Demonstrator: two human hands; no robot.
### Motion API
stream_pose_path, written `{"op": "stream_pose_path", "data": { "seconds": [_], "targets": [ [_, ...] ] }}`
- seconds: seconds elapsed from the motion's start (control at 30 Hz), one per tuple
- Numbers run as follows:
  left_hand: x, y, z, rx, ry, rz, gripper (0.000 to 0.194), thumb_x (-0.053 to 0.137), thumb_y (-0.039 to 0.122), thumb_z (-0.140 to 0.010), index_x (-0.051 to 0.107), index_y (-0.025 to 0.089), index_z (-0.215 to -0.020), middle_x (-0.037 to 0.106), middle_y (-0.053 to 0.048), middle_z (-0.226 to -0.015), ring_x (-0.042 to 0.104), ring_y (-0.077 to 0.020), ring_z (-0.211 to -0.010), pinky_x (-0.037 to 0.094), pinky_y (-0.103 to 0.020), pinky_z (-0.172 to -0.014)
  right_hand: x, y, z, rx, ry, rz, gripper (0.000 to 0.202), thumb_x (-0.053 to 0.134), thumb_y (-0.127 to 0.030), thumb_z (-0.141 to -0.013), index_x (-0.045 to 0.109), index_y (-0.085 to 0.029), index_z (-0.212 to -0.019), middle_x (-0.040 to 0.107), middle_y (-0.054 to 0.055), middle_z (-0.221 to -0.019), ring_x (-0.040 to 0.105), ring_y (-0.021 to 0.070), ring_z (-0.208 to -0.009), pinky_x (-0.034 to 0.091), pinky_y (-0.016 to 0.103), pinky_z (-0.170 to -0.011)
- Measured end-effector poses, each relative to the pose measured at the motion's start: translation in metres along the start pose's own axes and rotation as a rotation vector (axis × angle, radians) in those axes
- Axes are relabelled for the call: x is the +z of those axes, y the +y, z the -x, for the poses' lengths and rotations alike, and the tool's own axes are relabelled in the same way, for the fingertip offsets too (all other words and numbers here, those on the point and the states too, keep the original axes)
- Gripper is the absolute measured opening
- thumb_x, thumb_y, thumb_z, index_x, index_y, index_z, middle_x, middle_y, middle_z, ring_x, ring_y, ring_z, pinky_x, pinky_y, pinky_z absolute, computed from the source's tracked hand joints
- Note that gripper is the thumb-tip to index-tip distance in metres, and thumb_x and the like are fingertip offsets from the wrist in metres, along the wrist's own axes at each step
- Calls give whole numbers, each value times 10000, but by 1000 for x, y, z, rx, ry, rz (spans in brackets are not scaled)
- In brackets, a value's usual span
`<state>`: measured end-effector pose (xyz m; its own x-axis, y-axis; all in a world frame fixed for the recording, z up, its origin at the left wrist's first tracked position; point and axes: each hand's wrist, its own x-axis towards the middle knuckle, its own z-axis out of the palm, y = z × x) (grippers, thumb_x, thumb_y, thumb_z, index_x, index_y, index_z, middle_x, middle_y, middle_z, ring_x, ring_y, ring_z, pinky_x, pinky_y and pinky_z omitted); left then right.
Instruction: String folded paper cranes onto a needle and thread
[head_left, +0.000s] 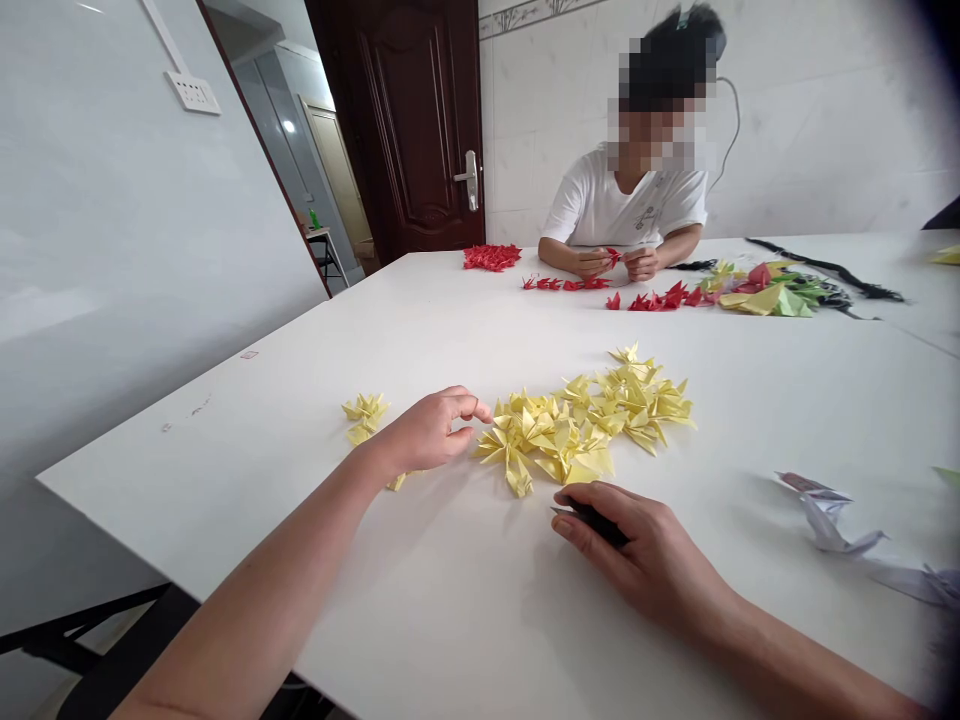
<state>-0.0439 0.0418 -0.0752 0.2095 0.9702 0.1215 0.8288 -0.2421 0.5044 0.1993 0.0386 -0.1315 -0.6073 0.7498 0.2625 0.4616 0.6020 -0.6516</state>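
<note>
My left hand (442, 425) reaches in over the table, thumb and fingers apart and nothing visible in them. Its fingertips are at the left edge of a heap of folded yellow paper cranes (536, 430); whether they touch it I cannot tell. A few more yellow cranes (365, 412) lie to the left of that hand, partly hidden by the wrist. Closed around a black tool (596, 518) with a thin pointed tip, my right hand (637, 540) rests just in front of the heap. Most of the tool is hidden in the palm, so its kind is unclear.
Across the white table (420, 320) a person (630, 200) in a white shirt holds a red paper piece, with red folded pieces (491, 258) nearby. Multicoloured paper (780, 290) and black cords (825, 265) lie at the back right. White folded paper pieces (832, 525) lie at right.
</note>
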Motion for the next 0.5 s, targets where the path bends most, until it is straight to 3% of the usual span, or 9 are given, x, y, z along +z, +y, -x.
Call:
{"op": "stream_pose_path", "data": {
  "seconds": [0.2, 0.33, 0.5],
  "targets": [
    [1, -2, -1, -10, -80, -50, 205, 469, 159, -769, 639, 222, -864, 614, -20, -970, 585, -164, -858, 454, -264, -736, 0, -1, 0, -5, -1, 5, 210, 456, -338, -877, 609, -201, -923, 679, 40, -785, 615, 159, -646, 479, 253, -555],
    [3, -4, -3, -50, -43, -31, 198, 502, 216, -769, 636, 223, -913, 618, -27, -1007, 593, -172, -868, 461, -268, -758, 0, -1, -1, -11, -8, 12, 199, 459, -330, -879, 609, -200, -900, 678, 46, -814, 623, 164, -683, 481, 253, -577],
    [3, -7, -4, -7, -52, -47, 167, 485, 272, -795, 641, 224, -832, 626, -23, -958, 596, -167, -852, 452, -270, -762, -1, -2, -1, -14, -20, 9, 180, 476, -308, -876, 611, -190, -897, 675, 50, -829, 621, 163, -699, 471, 247, -574]
  ]
}}
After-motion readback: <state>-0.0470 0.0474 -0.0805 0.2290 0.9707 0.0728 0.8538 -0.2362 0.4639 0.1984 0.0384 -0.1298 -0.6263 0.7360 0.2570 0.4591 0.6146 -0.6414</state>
